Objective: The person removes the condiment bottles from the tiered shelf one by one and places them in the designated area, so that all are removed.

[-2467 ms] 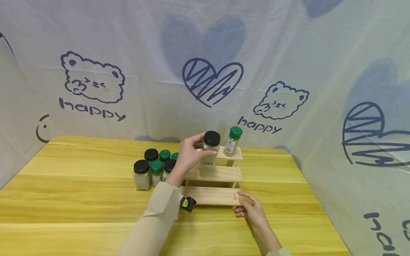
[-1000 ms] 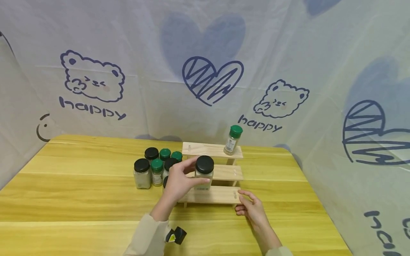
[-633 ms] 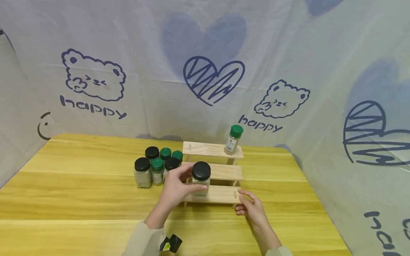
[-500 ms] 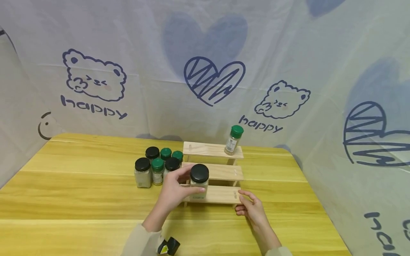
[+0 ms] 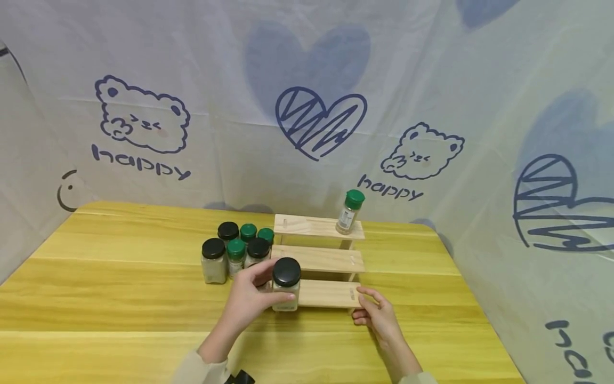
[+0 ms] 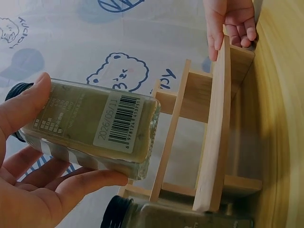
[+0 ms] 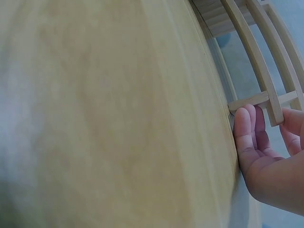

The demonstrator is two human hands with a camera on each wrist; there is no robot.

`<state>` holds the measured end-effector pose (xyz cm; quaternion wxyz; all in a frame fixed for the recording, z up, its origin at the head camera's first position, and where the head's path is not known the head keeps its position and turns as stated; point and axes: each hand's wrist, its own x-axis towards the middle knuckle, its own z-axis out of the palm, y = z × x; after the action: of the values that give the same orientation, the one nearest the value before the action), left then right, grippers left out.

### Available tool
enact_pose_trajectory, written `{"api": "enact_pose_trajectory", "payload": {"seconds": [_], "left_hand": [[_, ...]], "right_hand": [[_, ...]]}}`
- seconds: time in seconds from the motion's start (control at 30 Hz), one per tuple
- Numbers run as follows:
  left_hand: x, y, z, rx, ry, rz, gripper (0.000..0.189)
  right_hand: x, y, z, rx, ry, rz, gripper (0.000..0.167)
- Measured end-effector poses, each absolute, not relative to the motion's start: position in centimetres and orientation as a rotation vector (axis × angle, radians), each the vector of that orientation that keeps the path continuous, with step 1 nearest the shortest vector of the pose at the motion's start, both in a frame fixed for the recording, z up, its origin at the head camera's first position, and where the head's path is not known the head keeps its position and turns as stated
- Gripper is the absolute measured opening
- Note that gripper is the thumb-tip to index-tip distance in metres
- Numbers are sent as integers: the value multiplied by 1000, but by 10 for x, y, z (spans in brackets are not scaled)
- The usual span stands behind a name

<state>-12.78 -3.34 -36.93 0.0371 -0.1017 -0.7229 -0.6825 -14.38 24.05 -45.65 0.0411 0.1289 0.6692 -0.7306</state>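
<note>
A square glass spice jar [image 5: 287,272] with a black lid is gripped by my left hand [image 5: 244,296], thumb on one side and fingers on the other. It is held in front of the left part of a three-tier wooden rack [image 5: 328,293]. In the left wrist view the jar [image 6: 90,118] shows a barcode label and pale contents. My right hand [image 5: 381,317] pinches the right end of the rack's lowest shelf; the right wrist view shows thumb and finger at that board [image 7: 266,90]. On the top shelf's right end stands a green-capped spice bottle [image 5: 347,216].
Left of the rack, several black-lidded jars [image 5: 213,265] and green-capped bottles [image 5: 235,258] stand close together on the wooden table [image 5: 120,298]. A black-lidded jar [image 6: 180,216] lies low in the left wrist view. A printed cloth [image 5: 230,160] hangs behind.
My left hand has brought the jar down from beside the top shelf, then forward and leftward past the lower shelves. The right hand has kept its place on the rack.
</note>
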Motion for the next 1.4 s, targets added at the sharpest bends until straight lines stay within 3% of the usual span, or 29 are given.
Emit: {"api": "enact_pose_trajectory", "payload": {"seconds": [1.4], "left_hand": [[-109, -88, -394, -197, -2325, -2141, 63]], "right_hand": [[-144, 240, -457, 401, 2047, -2239, 29]]}}
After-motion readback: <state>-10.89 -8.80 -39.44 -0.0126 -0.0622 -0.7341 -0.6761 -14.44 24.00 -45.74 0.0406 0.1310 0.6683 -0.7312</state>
